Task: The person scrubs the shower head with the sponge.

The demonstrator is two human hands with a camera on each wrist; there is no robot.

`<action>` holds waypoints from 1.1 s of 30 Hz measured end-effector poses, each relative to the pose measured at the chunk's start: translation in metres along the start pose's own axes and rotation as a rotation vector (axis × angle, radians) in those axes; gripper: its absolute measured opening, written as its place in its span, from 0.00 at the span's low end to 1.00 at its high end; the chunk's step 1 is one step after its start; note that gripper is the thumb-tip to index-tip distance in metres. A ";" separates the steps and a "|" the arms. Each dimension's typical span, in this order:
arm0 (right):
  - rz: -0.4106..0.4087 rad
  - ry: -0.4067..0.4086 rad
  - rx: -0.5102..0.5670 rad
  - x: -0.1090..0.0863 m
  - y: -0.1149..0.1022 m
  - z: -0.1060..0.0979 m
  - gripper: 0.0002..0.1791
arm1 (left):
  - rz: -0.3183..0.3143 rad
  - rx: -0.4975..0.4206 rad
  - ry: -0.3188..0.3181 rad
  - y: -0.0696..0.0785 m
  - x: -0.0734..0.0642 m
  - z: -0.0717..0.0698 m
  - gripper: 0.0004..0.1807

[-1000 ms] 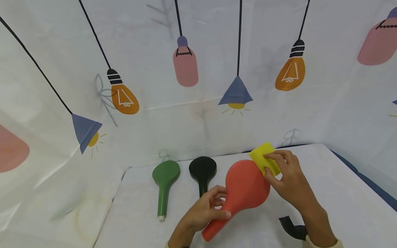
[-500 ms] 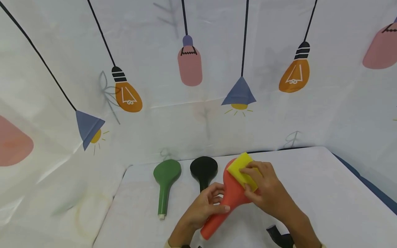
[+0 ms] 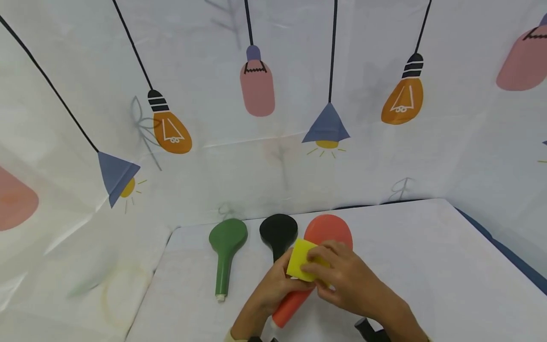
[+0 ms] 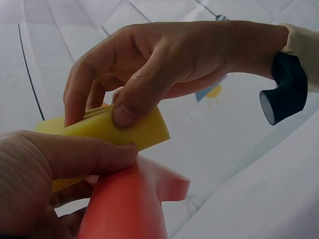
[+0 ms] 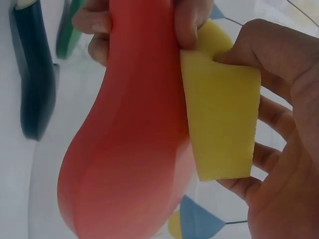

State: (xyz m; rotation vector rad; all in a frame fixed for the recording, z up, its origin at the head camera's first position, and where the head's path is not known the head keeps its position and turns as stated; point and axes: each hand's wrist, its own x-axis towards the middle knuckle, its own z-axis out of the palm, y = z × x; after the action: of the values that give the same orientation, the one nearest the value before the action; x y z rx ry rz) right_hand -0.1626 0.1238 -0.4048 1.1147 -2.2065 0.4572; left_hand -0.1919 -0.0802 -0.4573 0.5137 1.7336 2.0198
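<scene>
Over the desk, left fingers gripped the stiff-looking red paddle sensibly by its neck, right fingers a soft-looking sponge.

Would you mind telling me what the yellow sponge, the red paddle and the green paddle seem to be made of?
Yellow sponge: apparently synthetic foam, matte, judging by its finely grained faces and rough edges.
Red paddle: probably plastic or painted wood, smooth with a low sheen; its even colour leaves this open.
Green paddle: perhaps likewise, with a soft highlight along its narrow part.
</scene>
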 end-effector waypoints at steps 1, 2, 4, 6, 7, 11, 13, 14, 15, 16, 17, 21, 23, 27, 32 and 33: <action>0.006 0.001 -0.002 0.000 0.001 0.000 0.22 | 0.003 0.001 -0.004 0.000 0.000 0.000 0.31; 0.016 0.001 -0.002 0.000 0.002 0.000 0.21 | 0.005 0.001 -0.008 0.000 0.000 -0.001 0.31; 0.042 -0.002 -0.008 0.001 0.003 0.000 0.21 | 0.010 0.006 -0.018 0.000 0.000 -0.002 0.31; 0.070 -0.004 -0.016 0.001 0.004 0.000 0.21 | 0.004 0.013 -0.024 0.000 -0.001 -0.002 0.32; 0.078 0.002 -0.018 0.001 0.004 0.000 0.21 | -0.001 0.023 -0.026 0.000 -0.001 -0.003 0.33; 0.119 0.042 -0.050 0.000 0.008 -0.002 0.23 | -0.030 0.077 -0.036 -0.001 -0.001 -0.003 0.33; 0.141 0.070 -0.062 -0.001 0.012 -0.004 0.24 | -0.040 0.111 -0.049 -0.001 -0.001 -0.004 0.29; 0.157 0.077 -0.068 -0.002 0.014 -0.005 0.24 | -0.044 0.121 -0.058 -0.001 -0.001 -0.004 0.27; 0.172 0.087 -0.069 -0.003 0.016 -0.007 0.24 | -0.045 0.131 -0.068 -0.002 -0.001 -0.005 0.25; 0.197 0.087 -0.073 -0.004 0.018 -0.008 0.23 | -0.047 0.138 -0.077 -0.002 -0.001 -0.005 0.24; 0.225 0.085 -0.080 -0.005 0.021 -0.010 0.23 | -0.048 0.141 -0.087 -0.002 -0.001 -0.006 0.23; 0.364 0.072 -0.098 -0.012 0.031 -0.018 0.24 | -0.047 0.133 -0.129 -0.004 -0.001 -0.008 0.22; 0.430 0.076 -0.099 -0.016 0.036 -0.021 0.24 | -0.042 0.124 -0.141 -0.005 -0.002 -0.009 0.23; 0.504 0.101 -0.095 -0.021 0.046 -0.026 0.24 | -0.018 0.100 -0.156 -0.004 -0.004 -0.012 0.24; 0.536 0.116 -0.083 -0.023 0.051 -0.031 0.25 | 0.040 0.048 -0.173 -0.001 -0.005 -0.018 0.25; 0.543 0.116 -0.078 -0.023 0.052 -0.031 0.25 | 0.050 0.028 -0.174 -0.001 -0.005 -0.019 0.25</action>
State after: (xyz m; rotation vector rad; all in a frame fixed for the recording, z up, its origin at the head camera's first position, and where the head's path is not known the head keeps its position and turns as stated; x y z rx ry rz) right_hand -0.1824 0.1847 -0.3979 0.4216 -2.3837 0.6352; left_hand -0.1975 -0.0987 -0.4611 0.7261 1.6611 1.9241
